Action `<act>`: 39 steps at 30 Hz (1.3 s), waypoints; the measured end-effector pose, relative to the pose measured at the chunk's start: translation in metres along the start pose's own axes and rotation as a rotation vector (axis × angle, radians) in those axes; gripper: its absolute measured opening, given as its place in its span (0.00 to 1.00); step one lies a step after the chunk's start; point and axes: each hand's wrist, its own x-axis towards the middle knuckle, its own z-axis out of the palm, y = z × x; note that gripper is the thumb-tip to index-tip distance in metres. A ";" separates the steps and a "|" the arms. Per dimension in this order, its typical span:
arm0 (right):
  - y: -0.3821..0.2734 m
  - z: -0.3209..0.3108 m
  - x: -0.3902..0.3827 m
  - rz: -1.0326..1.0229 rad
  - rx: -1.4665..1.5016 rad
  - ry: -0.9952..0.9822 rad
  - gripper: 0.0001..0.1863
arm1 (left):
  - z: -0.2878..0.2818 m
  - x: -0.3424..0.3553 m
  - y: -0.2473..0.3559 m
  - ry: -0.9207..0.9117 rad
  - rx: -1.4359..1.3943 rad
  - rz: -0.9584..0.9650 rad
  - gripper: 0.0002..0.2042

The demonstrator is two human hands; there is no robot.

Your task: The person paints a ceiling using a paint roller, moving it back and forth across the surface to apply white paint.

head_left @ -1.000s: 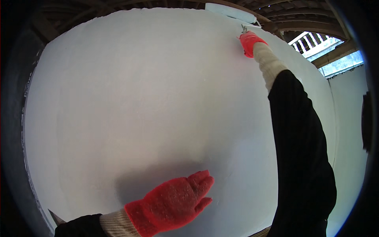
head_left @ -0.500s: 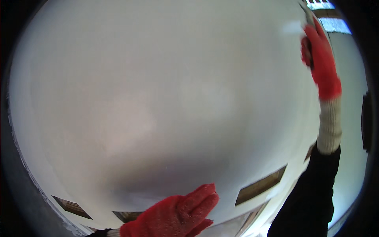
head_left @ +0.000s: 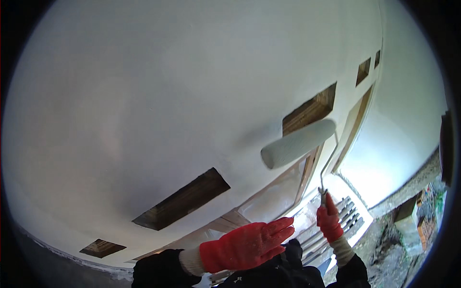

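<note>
A paint roller point(head_left: 297, 144) with a thick white sleeve and a bent wire frame stands out in front of the white wall point(head_left: 168, 86). Its handle is in my right hand point(head_left: 330, 222), which wears a red-coated glove with the fingers wrapped around it. Whether the sleeve touches the wall I cannot tell. My left hand point(head_left: 247, 245), in a matching red glove, is low in the middle, palm partly turned up. Its fingers stretch out toward the right, and it holds nothing.
Dark rectangular recesses break the wall: a long one point(head_left: 182, 199) at lower centre, another point(head_left: 312, 110) behind the roller, and smaller ones. Below lie a framed pane point(head_left: 273, 197) and slatted boards point(head_left: 348, 216). Rough ground point(head_left: 389, 254) with bricks and rubble shows at lower right.
My right hand has come down from the upper right to the lower right, bringing the roller's sleeve into view. My left hand has shifted right. The view has tilted down toward the ground.
</note>
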 end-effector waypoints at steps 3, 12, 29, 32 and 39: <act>0.043 -0.012 -0.030 -0.036 -0.285 -0.057 0.29 | 0.028 0.000 -0.006 -0.067 -0.057 0.030 0.24; 0.092 -0.021 -0.057 -0.002 -0.548 -0.263 0.29 | 0.089 -0.009 -0.022 -0.029 -0.158 0.012 0.20; 0.128 0.017 -0.045 -0.033 -0.480 -0.222 0.27 | 0.108 -0.010 -0.037 -0.178 -0.279 -0.118 0.21; 0.120 0.027 -0.048 -0.123 -0.496 -0.198 0.27 | 0.104 -0.006 -0.034 -0.170 -0.238 -0.111 0.21; 0.068 0.049 -0.032 -0.236 -0.468 -0.147 0.28 | 0.099 0.009 -0.044 0.091 -0.041 0.101 0.24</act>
